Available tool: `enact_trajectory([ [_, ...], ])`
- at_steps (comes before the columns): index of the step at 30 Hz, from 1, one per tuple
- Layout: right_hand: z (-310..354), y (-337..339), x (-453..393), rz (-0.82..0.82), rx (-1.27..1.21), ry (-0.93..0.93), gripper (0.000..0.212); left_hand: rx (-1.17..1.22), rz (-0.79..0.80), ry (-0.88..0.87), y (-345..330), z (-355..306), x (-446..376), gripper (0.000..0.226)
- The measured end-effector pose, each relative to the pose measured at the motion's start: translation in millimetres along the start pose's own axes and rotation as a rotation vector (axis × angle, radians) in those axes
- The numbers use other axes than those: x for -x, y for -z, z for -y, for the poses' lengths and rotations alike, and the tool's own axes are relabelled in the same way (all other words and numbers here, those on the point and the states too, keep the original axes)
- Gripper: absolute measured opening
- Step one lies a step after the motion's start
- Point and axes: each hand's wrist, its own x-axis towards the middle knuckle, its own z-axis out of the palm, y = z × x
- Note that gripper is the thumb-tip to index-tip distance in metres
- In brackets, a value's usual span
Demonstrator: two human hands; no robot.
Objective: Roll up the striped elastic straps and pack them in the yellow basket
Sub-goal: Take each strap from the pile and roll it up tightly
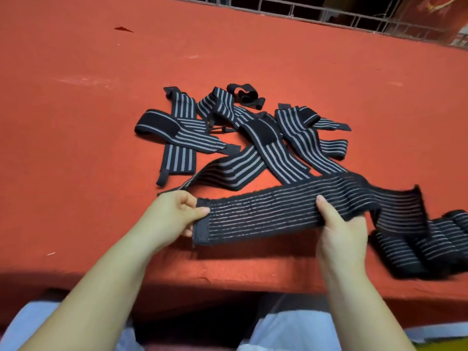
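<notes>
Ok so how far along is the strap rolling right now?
Early. Done: nothing visibly packed; the yellow basket isn't clearly in view. In hand: the left hand pinches the end of one striped strap while the right hand grips it midway, still unrolled. Left: the loose pile on the red table, plus bunched straps at right.

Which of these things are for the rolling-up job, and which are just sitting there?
For the job:
- striped strap held stretched out, left hand pinching its end, right hand gripping its middle
- pile of loose striped straps
- striped straps at the right, apparently rolled already

Just there:
- red table cover
- small plain black band
- metal grille behind the table

No basket is clearly in view.
</notes>
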Motion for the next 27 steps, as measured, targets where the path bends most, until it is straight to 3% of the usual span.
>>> enact_trajectory([
  [4, -27, 16, 14, -0.04, 0.275, -0.006, 0.03, -0.428, -0.13, 0.031, 5, 31, -8, 0.029],
  [7, -34, 24, 15, -0.001, 0.407, -0.023, 0.022, -0.613, -0.244, 0.016, 5, 29, -5, 0.02],
  [8, -34, 26, 14, 0.001, 0.437, -0.028, 0.018, -0.667, -0.281, 0.005, 4, 28, -3, 0.027],
  [11, -34, 29, 10, 0.021, 0.501, -0.017, 0.01, -0.754, -0.339, -0.17, -13, 20, -1, 0.037],
  [15, -36, 30, 8, 0.041, 0.537, -0.005, 0.015, -0.747, -0.076, -0.414, -65, 7, 2, 0.03],
  [18, -33, 39, -1, -0.026, 0.513, 0.038, 0.024, -0.831, 0.084, -0.332, -82, 7, -7, 0.039],
  [24, -10, 80, -28, -0.065, 0.724, 0.218, 0.086, -0.737, 0.194, -0.217, -77, 2, -16, 0.041],
  [27, -9, 90, -34, -0.113, 0.847, 0.239, 0.09, -0.759, 0.229, -0.238, -81, -6, -18, 0.038],
])
